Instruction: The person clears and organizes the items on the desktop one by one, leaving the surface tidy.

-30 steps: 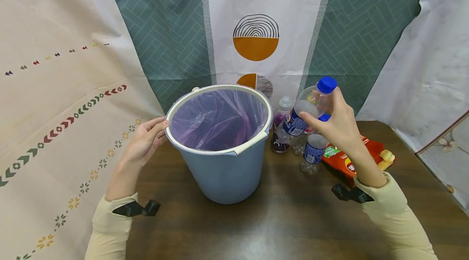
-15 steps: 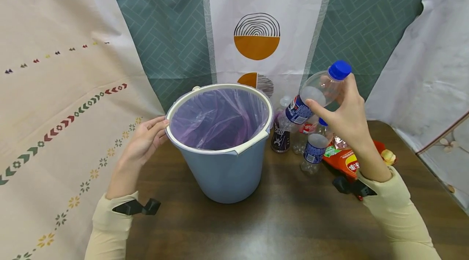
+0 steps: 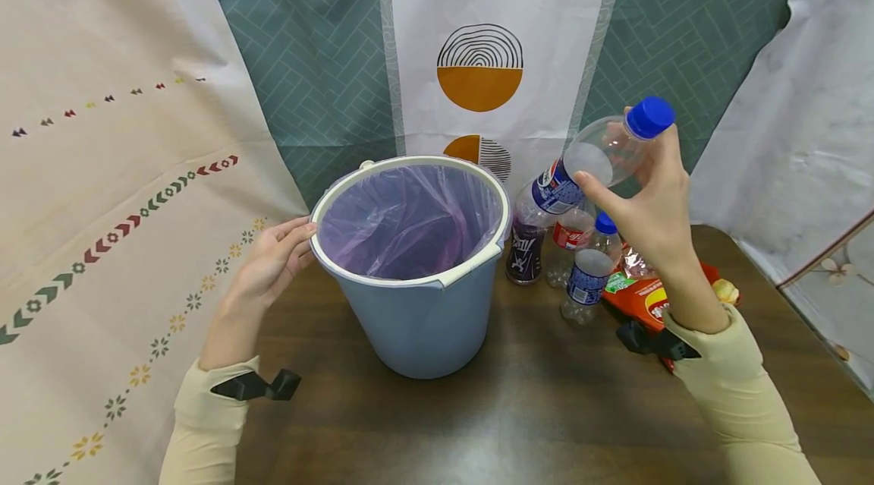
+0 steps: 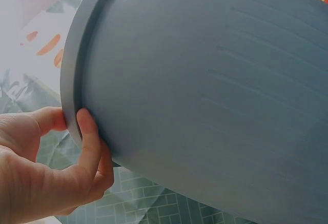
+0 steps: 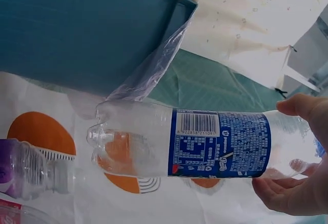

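In the head view, we see the left hand (image 3: 273,257) pinching the rim (image 3: 389,282) of the blue bucket (image 3: 419,329). The right hand (image 3: 655,204), part-curled, grips 1 tilted bottle (image 3: 556,189) near its blue cap (image 3: 651,117), right of the bucket. 3 more bottles stand lower, near a red bag (image 3: 638,299). From the left wrist, we see thumb and fingertips narrowly parted across the rim. From the right wrist, thumb and fingers flank the bottle's shoulder; we see its barcode (image 5: 197,124).
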`<state>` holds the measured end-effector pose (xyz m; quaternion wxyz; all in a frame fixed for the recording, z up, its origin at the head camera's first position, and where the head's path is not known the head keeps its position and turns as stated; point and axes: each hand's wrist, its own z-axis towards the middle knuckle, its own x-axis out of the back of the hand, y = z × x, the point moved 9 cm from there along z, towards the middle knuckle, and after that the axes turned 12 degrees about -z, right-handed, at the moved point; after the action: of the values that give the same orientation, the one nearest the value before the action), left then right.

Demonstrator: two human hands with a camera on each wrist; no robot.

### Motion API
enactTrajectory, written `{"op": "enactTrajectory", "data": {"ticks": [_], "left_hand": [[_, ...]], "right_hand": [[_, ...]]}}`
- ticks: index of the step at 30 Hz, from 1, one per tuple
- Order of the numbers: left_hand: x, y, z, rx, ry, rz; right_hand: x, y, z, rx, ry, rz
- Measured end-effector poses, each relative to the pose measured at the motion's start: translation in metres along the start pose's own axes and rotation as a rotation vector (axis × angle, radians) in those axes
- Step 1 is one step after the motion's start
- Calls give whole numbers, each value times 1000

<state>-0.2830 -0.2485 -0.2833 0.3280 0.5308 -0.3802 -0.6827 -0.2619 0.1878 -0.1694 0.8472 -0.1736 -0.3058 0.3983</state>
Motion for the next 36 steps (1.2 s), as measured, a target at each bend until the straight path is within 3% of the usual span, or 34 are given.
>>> {"op": "enactTrajectory", "data": {"ticks": [11,16,29,36], "left_hand": [[1,-2,0,15,14,-1],[1,-2,0,8,4,-26],[2,-4,0,31,20,11],[0,-2,0,20,20,-6]], "right_hand": [[6,-9,6,14,78,78],[9,-17,8,50,126,171],[11,-34,9,173,229,304],[-2,-41,12,198,181,416]]}}
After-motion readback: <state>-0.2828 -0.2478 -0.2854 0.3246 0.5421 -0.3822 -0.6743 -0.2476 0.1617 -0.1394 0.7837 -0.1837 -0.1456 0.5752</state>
